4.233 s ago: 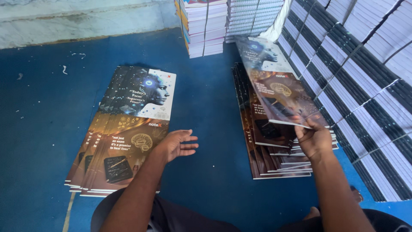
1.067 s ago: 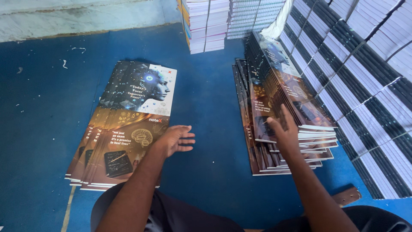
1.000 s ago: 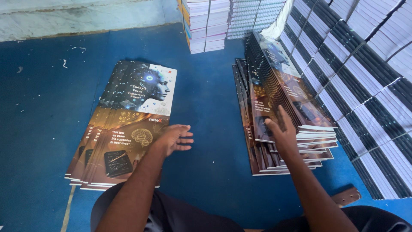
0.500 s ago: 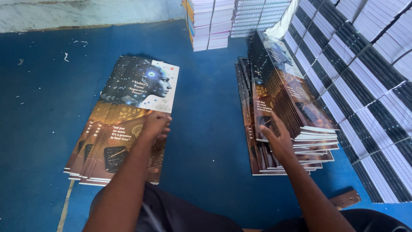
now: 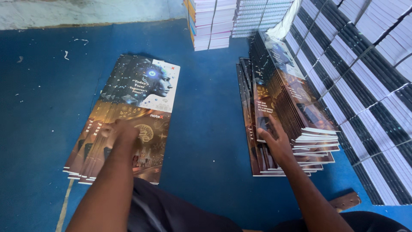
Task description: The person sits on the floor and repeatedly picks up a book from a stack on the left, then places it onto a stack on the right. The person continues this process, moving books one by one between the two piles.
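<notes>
My left hand [image 5: 119, 131] rests flat on a low fanned stack of long printed notebook covers [image 5: 141, 92] that lies on the blue floor at the left; the covers show a glowing head over a brown lower half. My right hand [image 5: 276, 141] presses its spread fingers against the lower end of a taller pile of the same notebooks [image 5: 285, 96], which leans to the right against rows of stacked books. Neither hand holds a loose item.
Long rows of black-and-white book spines [image 5: 369, 86] fill the right side. Two white paper stacks [image 5: 212, 21] stand at the back by a pale wall. A brown wooden piece [image 5: 345, 201] lies near my right elbow. Blue floor [image 5: 206, 129] separates the two piles.
My left hand has moved left from the bare floor onto the left stack of covers. My right hand stays on the right pile, and the pile's top notebooks now stand steeper.
</notes>
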